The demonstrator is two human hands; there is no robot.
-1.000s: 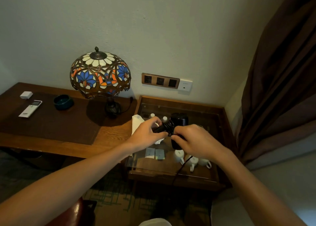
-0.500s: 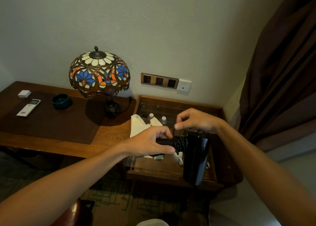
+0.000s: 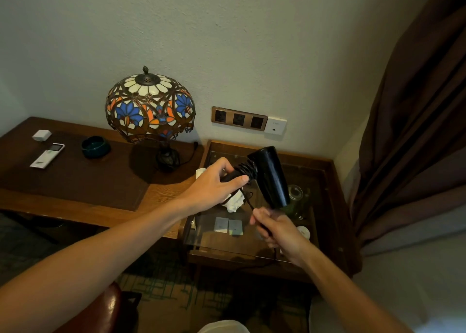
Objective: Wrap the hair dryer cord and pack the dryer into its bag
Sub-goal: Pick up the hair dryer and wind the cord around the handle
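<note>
My left hand (image 3: 216, 186) grips the handle of a black hair dryer (image 3: 269, 176), held in the air above the glass-topped side table (image 3: 325, 166). Several turns of black cord (image 3: 245, 169) are wound round the handle next to the barrel. My right hand (image 3: 274, 228) holds the free end of the cord below the barrel, with cord hanging down from the fist. A white cloth bag (image 3: 233, 203) lies on the glass under my left hand, mostly hidden.
A stained-glass lamp (image 3: 150, 108) stands on the wooden desk (image 3: 75, 181) at left, with a dark bowl (image 3: 95, 146), a remote (image 3: 48, 155) and a small white box (image 3: 41, 135). Wall sockets (image 3: 239, 119) sit behind. A brown curtain (image 3: 416, 131) hangs at right.
My right hand has swung from above the handle down to below the barrel, carrying the cord round. The dryer's barrel has tilted up and the dryer has risen slightly.
</note>
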